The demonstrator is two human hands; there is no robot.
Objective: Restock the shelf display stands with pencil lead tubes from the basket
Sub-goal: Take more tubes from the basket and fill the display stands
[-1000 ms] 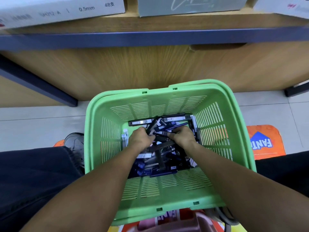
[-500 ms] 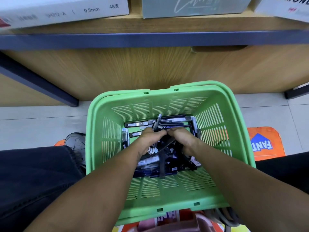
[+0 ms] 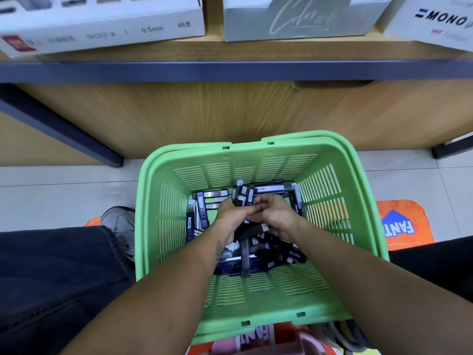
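- A green basket [image 3: 258,301] sits on the floor between the person's knees, right in front of a wooden shelf [image 3: 230,51].
- The basket is close to the shelf, likely so the trip from one to the other is short.
- Many dark lead tubes [image 3: 258,254] lie in a messy pile at the bottom of the basket. They point every which way.
- Both hands are down inside the basket, just above the pile.
- The left hand [image 3: 231,212] has its fingers curled around a small bunch of tubes [image 3: 243,194]. The ends of the bunch stick up past the hand.
- The right hand [image 3: 275,212] is touching the left one. Its fingers are bent and press against the same bunch from the other side.
- It looks like the two hands work together so the thin tubes line up and do not slip out.
- The tubes are small and smooth, so a loose hold could let some fall back into the pile.
- Up on the shelf stand a white box [image 3: 102,24] with "0.5mm" on it, a pale green box [image 3: 302,19] and a box marked "MONO" [image 3: 435,21].
- No tube from this bunch is on the shelf yet. The job seems to be at the picking-up part.
- An orange mat [image 3: 404,221] lies on the floor to the right of the basket.
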